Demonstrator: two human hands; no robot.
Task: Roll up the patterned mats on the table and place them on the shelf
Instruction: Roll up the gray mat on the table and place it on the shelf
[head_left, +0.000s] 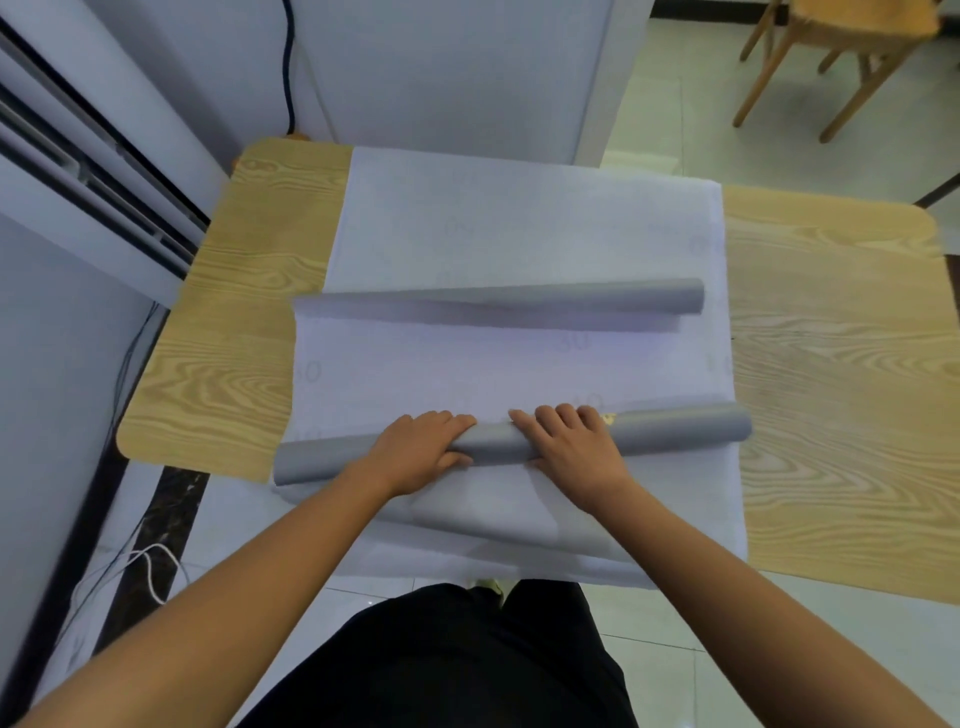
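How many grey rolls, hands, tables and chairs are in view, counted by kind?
Grey rolls: 2, the far roll and the near roll
Hands: 2, the left hand and the right hand, both gripping the near roll
Tables: 1, the wooden table
Chairs: 1, the wooden chair
Total: 6

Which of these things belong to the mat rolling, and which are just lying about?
Part of the job: near roll, gripped by left hand and right hand; far curl; flat mat underneath; table.
Lying about: wooden chair; black cable; white cord on the floor.
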